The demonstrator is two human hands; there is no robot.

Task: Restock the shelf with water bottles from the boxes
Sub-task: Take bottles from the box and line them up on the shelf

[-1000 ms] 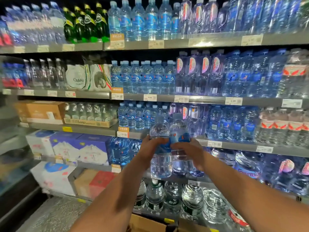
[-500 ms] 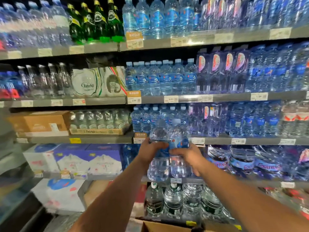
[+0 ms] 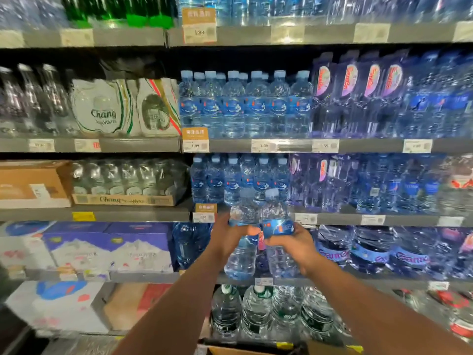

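Head view, one entry: you hold two small blue-labelled water bottles upright and side by side, touching, one per hand. Your left hand [image 3: 231,235] has its fingers wrapped closed around the label band of the left bottle [image 3: 242,242]; your right hand [image 3: 294,245] is closed the same way on the right bottle [image 3: 275,226]. Change noted: over the last second both bottles have risen and moved toward the shelving, their caps now level with the front edge of the third shelf [image 3: 332,218], directly before the matching row of small bottles [image 3: 238,180]. Judged meaning: placement is close, not yet made. Count: bottles in hand, two; that row's front bottles, about five visible, blur prevents certainty; cardboard box [image 3: 245,351] at bottom edge, one, contents hidden.
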